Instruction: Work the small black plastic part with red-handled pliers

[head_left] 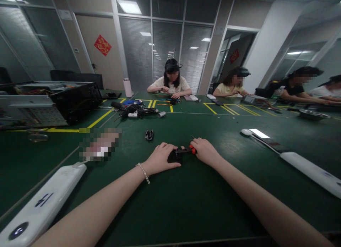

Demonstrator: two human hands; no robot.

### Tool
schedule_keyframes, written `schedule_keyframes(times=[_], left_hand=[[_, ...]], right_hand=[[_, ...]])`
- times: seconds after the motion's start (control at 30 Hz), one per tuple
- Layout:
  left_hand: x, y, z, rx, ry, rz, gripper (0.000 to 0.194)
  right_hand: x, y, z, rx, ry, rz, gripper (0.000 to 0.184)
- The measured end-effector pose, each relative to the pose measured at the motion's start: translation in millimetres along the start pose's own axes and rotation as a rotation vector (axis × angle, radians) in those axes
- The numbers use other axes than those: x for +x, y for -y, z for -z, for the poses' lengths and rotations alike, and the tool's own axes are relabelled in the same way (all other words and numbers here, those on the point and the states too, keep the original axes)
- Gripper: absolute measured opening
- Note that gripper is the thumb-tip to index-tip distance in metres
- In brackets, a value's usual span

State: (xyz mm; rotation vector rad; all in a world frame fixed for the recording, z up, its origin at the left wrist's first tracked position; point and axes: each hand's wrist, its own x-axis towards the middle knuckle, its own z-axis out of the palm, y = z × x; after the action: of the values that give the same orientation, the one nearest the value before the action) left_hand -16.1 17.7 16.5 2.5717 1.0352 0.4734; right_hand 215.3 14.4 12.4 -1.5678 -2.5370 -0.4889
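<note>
My left hand (159, 158) is closed around a small black part (174, 157), holding it on the green table with thumb and fingers. From the right, my right hand (205, 152) grips pliers with red handles (193, 150). The dark jaws of the pliers reach to the black part's edge; whether they bite on it is too small to tell. Beyond my left hand lies a small dark component (149, 135), apart from both hands.
White elongated devices lie at the left (53, 197) and right (309, 169), the right one beside a phone (262, 135). An opened computer case (71, 105) stands at the far left. Cables and a power drill (126, 112) lie ahead. Several people sit across the table.
</note>
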Motion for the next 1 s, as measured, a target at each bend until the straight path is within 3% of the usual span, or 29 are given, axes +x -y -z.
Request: schedule_keyframes(times=[1.0], left_hand=[[-0.1, 1.7, -1.9, 0.008, -0.014, -0.005, 0.060]], right_hand=[[0.8, -1.5, -0.5, -0.014, -0.029, 0.023, 0.027]])
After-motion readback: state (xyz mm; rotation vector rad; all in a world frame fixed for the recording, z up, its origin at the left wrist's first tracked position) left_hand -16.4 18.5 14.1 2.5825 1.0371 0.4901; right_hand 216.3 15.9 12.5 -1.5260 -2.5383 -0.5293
